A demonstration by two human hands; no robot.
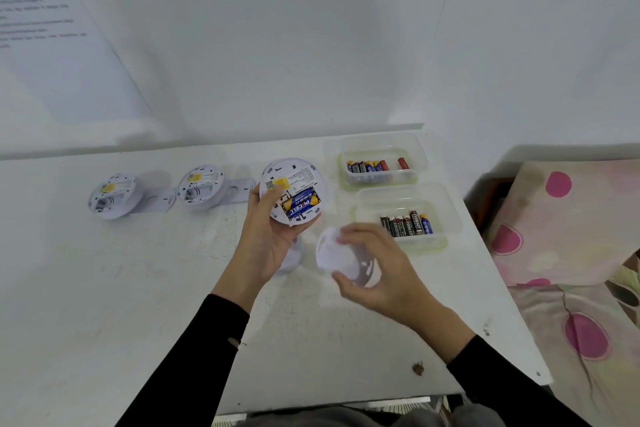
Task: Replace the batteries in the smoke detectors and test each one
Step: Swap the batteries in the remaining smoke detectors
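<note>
Far-left detector: lies back-up at the left of the white table, battery bay bare, a flat white plate just beside it.
Second detector: just right of the first, also back-up with an open bay; another white plate beside it.
Left arm: black sleeve rises from the bottom edge toward the centre of the frame, palm facing right.
Left hand: curled around the held detector, thumb on its back, fingers under the lower rim; it is lifted and tilted toward the camera.
Batteries: two blue-and-yellow cells seated side by side in the held detector's bay.
Right arm: black sleeve enters from the lower right, forearm angled up-left.
Right hand: half closed, fingertips and thumb pinching a round white cover just below the held detector; blurred.
Upper tray: clear, right of centre, holding loose batteries.
Lower tray: clear, just in front of the upper one, more batteries inside.
</note>
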